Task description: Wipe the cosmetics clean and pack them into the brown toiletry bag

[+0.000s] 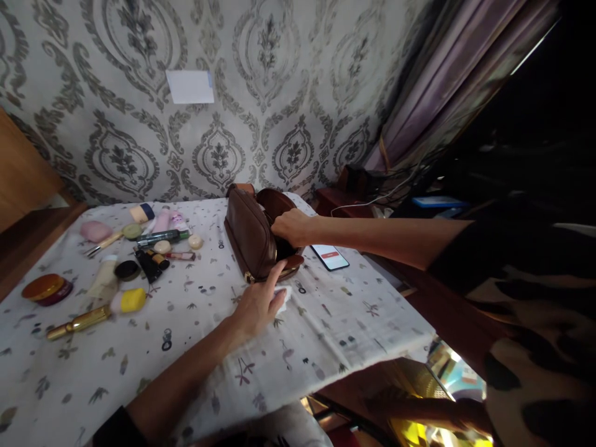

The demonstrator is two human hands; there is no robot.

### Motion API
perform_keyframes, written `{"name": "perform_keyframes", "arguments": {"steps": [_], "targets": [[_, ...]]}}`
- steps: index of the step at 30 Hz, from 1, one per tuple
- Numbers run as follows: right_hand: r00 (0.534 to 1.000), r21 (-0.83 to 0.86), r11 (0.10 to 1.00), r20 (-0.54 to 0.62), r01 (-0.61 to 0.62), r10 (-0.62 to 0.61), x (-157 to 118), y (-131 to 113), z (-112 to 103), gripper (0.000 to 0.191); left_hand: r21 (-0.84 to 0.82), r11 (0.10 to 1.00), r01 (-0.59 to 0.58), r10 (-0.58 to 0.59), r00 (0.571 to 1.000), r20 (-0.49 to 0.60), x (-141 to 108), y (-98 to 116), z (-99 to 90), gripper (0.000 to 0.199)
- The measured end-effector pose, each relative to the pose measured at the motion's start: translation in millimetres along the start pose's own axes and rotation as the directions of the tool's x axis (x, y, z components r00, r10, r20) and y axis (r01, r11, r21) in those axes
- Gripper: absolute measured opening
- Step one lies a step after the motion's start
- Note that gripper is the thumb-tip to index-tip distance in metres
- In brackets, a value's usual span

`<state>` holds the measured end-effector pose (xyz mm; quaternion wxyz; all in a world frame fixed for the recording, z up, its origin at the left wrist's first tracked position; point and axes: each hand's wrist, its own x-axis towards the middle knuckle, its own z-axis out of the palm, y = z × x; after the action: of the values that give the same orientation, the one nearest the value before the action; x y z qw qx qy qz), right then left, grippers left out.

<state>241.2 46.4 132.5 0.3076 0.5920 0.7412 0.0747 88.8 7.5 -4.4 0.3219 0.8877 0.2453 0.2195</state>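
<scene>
A brown leather bag (249, 233) lies on the cloth-covered table with its zipped top open. My right hand (294, 227) reaches into the opening from the right, fingers curled; whatever they grip is hidden by the bag and the hand itself. At the bag's near end, my left hand (258, 304) rests low, its index finger stretched against the bag's edge. Between the left thumb and the other fingers is a crumpled white piece, like a tissue (285, 299). A phone (329, 256) with a lit screen lies just right of the bag.
Several cosmetics spread over the table's left side, among them a yellow-capped bottle (130, 300), a gold tube (79, 323), an orange-lidded jar (46, 289) and a pink sponge (95, 231). A patterned wall (261, 74) stands behind. Dark furniture and a white cable (367, 203) are at right.
</scene>
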Motion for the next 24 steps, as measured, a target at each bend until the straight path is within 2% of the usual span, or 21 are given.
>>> {"name": "perform_keyframes", "arguments": {"steps": [7, 13, 18, 20, 24], "targets": [[0.999, -0.014, 1.0, -0.046, -0.012, 0.011, 0.0, 0.6, 6.6, 0.037, 0.023, 1.0, -0.021, 0.021, 1.0, -0.008, -0.2, -4.8, 2.2, 0.057], [1.0, 0.003, 1.0, -0.008, -0.024, 0.024, 0.3, -2.4, 6.3, 0.03, 0.019, 0.999, -0.037, 0.037, 0.999, -0.005, 0.1, -7.2, 4.0, 0.059], [0.999, 0.037, 0.998, 0.008, 0.041, -0.041, -4.5, 7.7, -1.0, 0.032, 0.053, 0.999, 0.005, -0.006, 1.0, 0.02, 0.4, -3.6, 0.8, 0.058], [0.998, 0.084, 0.995, -0.035, 0.057, -0.054, -10.6, 18.2, -6.6, 0.03, 0.055, 0.998, 0.011, -0.012, 1.0, 0.021, 0.3, -2.0, -0.8, 0.058], [0.98, 0.151, 0.988, -0.191, -0.031, 0.06, -27.2, 39.0, -11.1, 0.03, 0.029, 0.999, 0.021, -0.022, 0.999, 0.027, -0.5, -1.1, -2.5, 0.06]]}}
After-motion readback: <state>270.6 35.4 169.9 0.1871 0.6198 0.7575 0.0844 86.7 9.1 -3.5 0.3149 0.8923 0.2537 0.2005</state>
